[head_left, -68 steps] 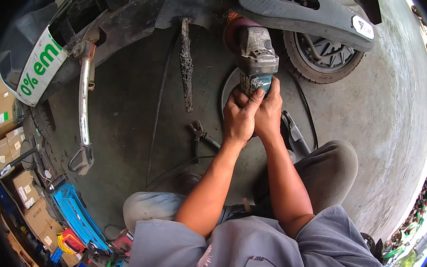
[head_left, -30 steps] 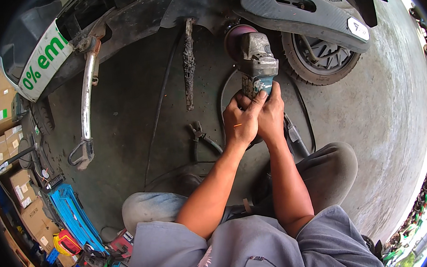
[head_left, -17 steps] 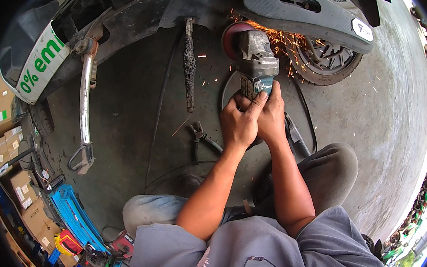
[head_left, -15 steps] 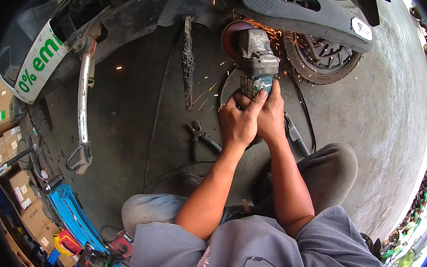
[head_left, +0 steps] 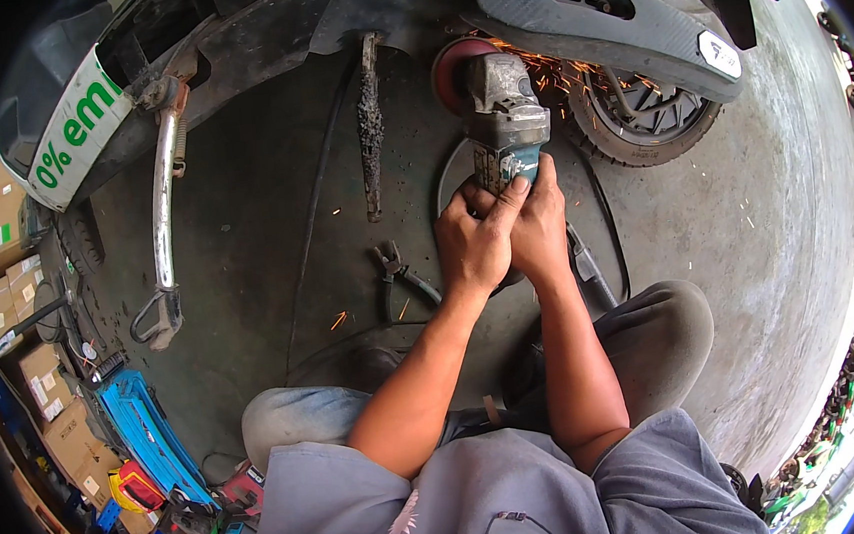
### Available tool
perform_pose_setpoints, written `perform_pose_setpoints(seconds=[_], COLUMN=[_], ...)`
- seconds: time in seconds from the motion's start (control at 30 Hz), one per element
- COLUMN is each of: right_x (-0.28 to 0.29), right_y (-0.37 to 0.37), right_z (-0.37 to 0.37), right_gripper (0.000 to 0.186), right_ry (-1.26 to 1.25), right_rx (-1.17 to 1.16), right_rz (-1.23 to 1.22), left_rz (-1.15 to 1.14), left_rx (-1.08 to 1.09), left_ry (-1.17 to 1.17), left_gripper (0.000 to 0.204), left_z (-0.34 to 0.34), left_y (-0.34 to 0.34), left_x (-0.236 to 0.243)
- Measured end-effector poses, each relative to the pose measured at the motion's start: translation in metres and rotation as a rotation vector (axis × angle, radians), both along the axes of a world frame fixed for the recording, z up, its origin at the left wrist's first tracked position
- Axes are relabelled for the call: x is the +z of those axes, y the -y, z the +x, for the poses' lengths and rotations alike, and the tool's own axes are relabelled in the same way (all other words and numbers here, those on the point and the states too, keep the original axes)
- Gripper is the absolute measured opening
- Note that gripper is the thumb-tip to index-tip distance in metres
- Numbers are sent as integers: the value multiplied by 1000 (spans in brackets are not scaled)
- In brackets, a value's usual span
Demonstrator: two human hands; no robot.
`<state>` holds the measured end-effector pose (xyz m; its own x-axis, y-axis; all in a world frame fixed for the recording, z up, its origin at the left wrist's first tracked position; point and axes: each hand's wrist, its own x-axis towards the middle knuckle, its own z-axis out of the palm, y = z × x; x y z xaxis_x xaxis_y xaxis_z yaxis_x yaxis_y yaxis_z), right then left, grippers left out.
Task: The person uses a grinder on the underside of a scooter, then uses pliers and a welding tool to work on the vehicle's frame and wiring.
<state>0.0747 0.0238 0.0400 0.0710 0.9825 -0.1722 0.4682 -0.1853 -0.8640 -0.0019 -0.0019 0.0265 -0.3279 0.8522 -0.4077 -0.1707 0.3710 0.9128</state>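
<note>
Grips the angle grinder (head_left: 507,108) with left hand (head_left: 476,248) and right hand (head_left: 541,222) clamped together round its teal body, with reddish disc (head_left: 449,76) forward of both and a spray of sparks (head_left: 543,63) below the grey panel (head_left: 620,39), toward the wheel (head_left: 651,121). Cannot tell the contents of the cardboard boxes (head_left: 76,450) stacked at far left. Has pliers (head_left: 396,268) on the floor (head_left: 245,251) near the left hand, a crusted bar (head_left: 370,131) left of the grinder, and the grey panel partly covering the wheel.
</note>
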Motion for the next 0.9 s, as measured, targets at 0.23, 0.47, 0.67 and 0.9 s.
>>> perform_pose_setpoints(seconds=[0.23,0.47,0.67,0.9], right_x=[-2,0,-1,-10], right_y=[0,1,2,10], right_z=[1,-4,-4,6], right_gripper=[59,59,58,60], right_ry=[28,0,15,77], right_rx=[-4,-4,5,-50], right_rz=[15,23,24,-20], left_rz=[-43,-22,-18,-71], left_rx=[-37,-3,6,-70], left_ry=[-21,-55,-42,50], left_gripper=[52,57,33,32], left_z=[-3,-5,-6,2], left_y=[0,2,1,5], left_x=[1,-2,3,-7])
